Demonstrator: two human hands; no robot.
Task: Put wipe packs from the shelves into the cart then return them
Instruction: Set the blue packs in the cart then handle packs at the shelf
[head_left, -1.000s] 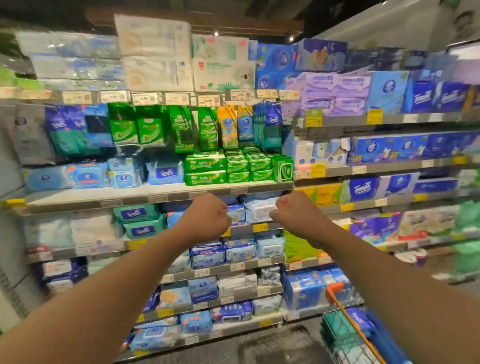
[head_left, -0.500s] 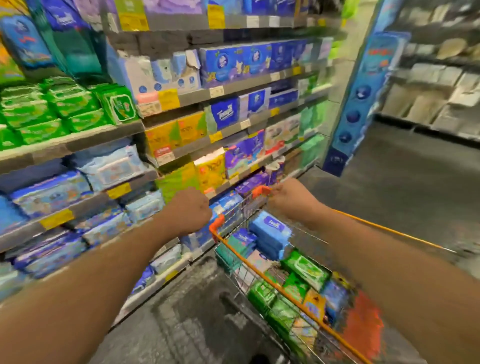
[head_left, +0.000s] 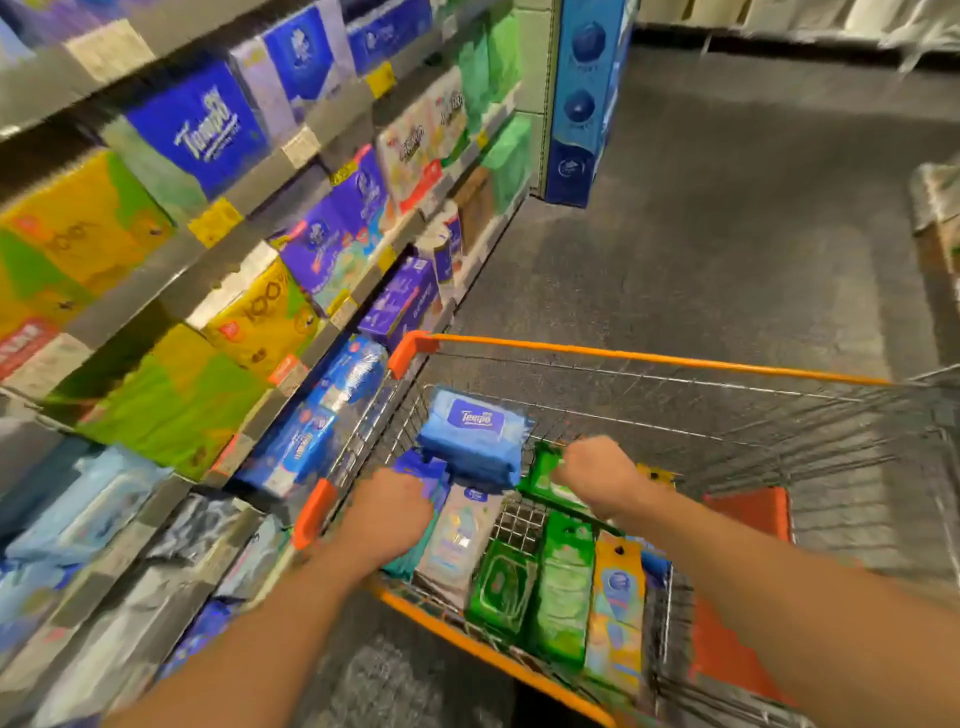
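Shelves (head_left: 249, 208) of boxed tissues and wipes fill the left, beside a wire cart (head_left: 649, 358) with orange rim. Left hand (head_left: 387, 519) curls over a dark blue pack (head_left: 423, 470) at the cart's near-left corner, probably grasping it for return; right hand (head_left: 597, 475) reaches toward a green pack (head_left: 545, 486), but I cannot tell its grip. Roughly seven wipe packs lie inside, one Tempo pack (head_left: 475, 434) stacked topmost.

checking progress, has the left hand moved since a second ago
Yes. The left hand was up in front of the shelves at the wipe packs; it has come down into the cart, onto a dark blue pack by the cart's left rim.
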